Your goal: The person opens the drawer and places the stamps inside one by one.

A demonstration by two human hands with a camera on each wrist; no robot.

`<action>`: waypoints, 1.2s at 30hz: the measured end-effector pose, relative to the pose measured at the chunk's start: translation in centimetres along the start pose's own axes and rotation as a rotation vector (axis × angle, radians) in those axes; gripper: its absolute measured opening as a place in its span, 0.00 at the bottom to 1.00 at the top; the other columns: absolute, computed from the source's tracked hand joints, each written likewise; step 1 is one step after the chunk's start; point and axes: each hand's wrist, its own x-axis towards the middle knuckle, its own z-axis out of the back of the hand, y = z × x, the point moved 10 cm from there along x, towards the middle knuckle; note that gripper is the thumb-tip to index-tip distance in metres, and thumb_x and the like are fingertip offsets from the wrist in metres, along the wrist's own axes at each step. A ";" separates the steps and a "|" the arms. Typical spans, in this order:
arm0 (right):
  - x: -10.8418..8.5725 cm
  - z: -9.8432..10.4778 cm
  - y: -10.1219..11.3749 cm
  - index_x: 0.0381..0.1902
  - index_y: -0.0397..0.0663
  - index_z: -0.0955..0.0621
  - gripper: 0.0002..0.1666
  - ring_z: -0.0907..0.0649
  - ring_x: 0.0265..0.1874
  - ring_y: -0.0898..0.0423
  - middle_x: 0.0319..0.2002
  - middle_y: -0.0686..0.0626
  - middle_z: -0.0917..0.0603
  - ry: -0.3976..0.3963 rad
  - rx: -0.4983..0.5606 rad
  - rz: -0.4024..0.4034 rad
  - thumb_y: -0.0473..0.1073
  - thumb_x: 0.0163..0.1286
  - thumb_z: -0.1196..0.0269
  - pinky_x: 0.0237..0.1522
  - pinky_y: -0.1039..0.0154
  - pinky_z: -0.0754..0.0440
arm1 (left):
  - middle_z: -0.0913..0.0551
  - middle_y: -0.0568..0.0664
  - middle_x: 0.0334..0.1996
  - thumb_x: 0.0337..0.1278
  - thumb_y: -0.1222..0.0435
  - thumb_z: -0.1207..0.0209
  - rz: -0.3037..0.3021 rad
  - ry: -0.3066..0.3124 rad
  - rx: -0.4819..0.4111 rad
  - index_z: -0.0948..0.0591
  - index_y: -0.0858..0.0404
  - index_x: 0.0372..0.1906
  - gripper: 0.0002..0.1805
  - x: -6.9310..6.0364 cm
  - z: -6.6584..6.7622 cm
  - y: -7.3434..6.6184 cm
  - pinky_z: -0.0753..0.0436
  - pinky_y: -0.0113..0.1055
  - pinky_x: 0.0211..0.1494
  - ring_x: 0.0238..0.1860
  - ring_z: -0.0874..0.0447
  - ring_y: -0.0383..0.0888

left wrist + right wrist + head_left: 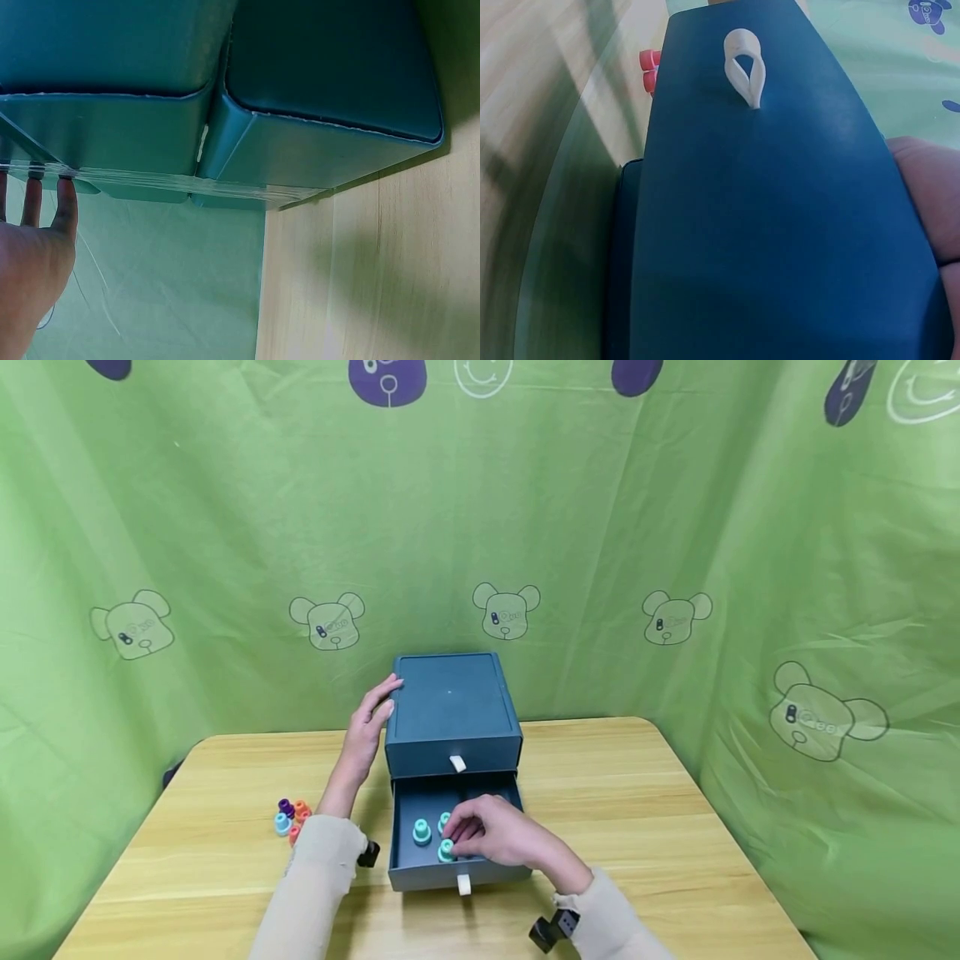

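A dark blue two-drawer box [453, 697] stands on the table with its lower drawer [420, 878] pulled out. My left hand [363, 735] rests against the box's left side; in the left wrist view the fingers [66, 206] are extended along its wall. Over the open drawer, my right hand [502, 835] pinches a teal stepped peg [447, 852] between thumb and fingertips. Two more teal pegs stand upright inside, one peg [422, 832] to the left and another peg [443, 820] behind, partly covered by the fingers. The right wrist view shows the drawer front [765, 210] with its white loop pull [744, 67].
Several loose pegs [285, 810] in purple, orange and light blue lie on the wooden table [615, 793], left of the box and beside my left forearm. The upper drawer, with a white pull tab [457, 764], is closed. A green curtain [420, 527] hangs behind the table.
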 end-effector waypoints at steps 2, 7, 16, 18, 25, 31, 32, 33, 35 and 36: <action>0.0 0.1 0.1 0.39 0.51 0.12 0.07 0.14 0.35 0.61 0.37 0.56 0.12 -0.004 -0.008 0.005 0.33 0.66 0.28 0.41 0.71 0.16 | 0.34 0.46 0.79 0.81 0.58 0.51 0.001 -0.003 0.000 0.25 0.55 0.73 0.23 0.0 0.0 0.0 0.46 0.57 0.82 0.82 0.44 0.49; -0.1 0.3 0.3 0.41 0.50 0.12 0.09 0.15 0.35 0.63 0.38 0.53 0.12 -0.019 -0.038 0.023 0.32 0.66 0.29 0.41 0.71 0.16 | 0.34 0.48 0.79 0.81 0.60 0.51 -0.004 -0.005 0.005 0.25 0.56 0.73 0.23 0.1 0.0 0.1 0.46 0.57 0.82 0.82 0.44 0.50; -0.3 1.1 1.0 0.44 0.48 0.12 0.07 0.15 0.36 0.64 0.38 0.56 0.12 -0.059 -0.081 0.070 0.36 0.68 0.30 0.43 0.69 0.16 | 0.34 0.47 0.79 0.80 0.59 0.51 -0.009 -0.002 -0.010 0.25 0.56 0.73 0.23 0.1 0.0 -0.1 0.46 0.57 0.82 0.81 0.44 0.49; -0.6 1.5 1.1 0.45 0.47 0.12 0.07 0.15 0.36 0.63 0.38 0.56 0.12 -0.076 -0.079 0.085 0.37 0.69 0.30 0.43 0.68 0.16 | 0.34 0.47 0.79 0.80 0.59 0.51 -0.008 0.001 -0.010 0.25 0.56 0.73 0.23 0.1 0.0 -0.1 0.46 0.56 0.82 0.81 0.44 0.48; -1.8 2.9 1.4 0.46 0.45 0.12 0.08 0.15 0.38 0.62 0.40 0.55 0.12 -0.126 -0.062 0.107 0.38 0.70 0.31 0.44 0.66 0.15 | 0.34 0.47 0.79 0.80 0.59 0.51 0.004 -0.002 -0.008 0.25 0.57 0.73 0.23 -0.1 0.0 0.1 0.46 0.56 0.82 0.81 0.44 0.49; -3.4 3.8 1.7 0.48 0.46 0.12 0.09 0.15 0.40 0.61 0.43 0.53 0.12 -0.157 -0.055 0.103 0.41 0.71 0.31 0.47 0.65 0.15 | 0.34 0.47 0.79 0.80 0.59 0.51 -0.001 -0.002 -0.012 0.25 0.57 0.73 0.23 0.0 0.0 0.1 0.46 0.56 0.82 0.81 0.44 0.49; -3.6 4.0 1.7 0.47 0.48 0.12 0.09 0.15 0.40 0.62 0.43 0.53 0.12 -0.162 -0.053 0.104 0.41 0.71 0.31 0.47 0.65 0.15 | 0.34 0.47 0.79 0.80 0.59 0.51 -0.001 -0.001 -0.011 0.25 0.57 0.73 0.23 0.0 0.0 0.1 0.46 0.56 0.82 0.81 0.44 0.49; -3.9 4.1 1.8 0.47 0.49 0.12 0.09 0.15 0.40 0.62 0.43 0.53 0.12 -0.166 -0.048 0.109 0.42 0.71 0.31 0.47 0.65 0.15 | 0.34 0.47 0.79 0.80 0.59 0.51 -0.002 0.000 -0.011 0.25 0.57 0.73 0.23 0.0 0.0 0.0 0.46 0.56 0.82 0.81 0.44 0.49; -4.3 4.2 2.0 0.47 0.51 0.12 0.08 0.15 0.40 0.62 0.43 0.54 0.12 -0.174 -0.039 0.123 0.43 0.71 0.31 0.46 0.65 0.15 | 0.34 0.47 0.79 0.80 0.59 0.51 -0.003 0.002 -0.007 0.25 0.57 0.73 0.23 0.0 0.0 0.0 0.46 0.56 0.82 0.81 0.43 0.48; -4.6 4.3 2.1 0.47 0.53 0.13 0.08 0.15 0.40 0.62 0.42 0.54 0.12 -0.177 -0.036 0.132 0.43 0.71 0.31 0.46 0.65 0.15 | 0.34 0.47 0.79 0.80 0.59 0.51 -0.004 0.002 -0.004 0.25 0.56 0.73 0.23 0.0 0.0 -0.1 0.46 0.56 0.82 0.81 0.43 0.48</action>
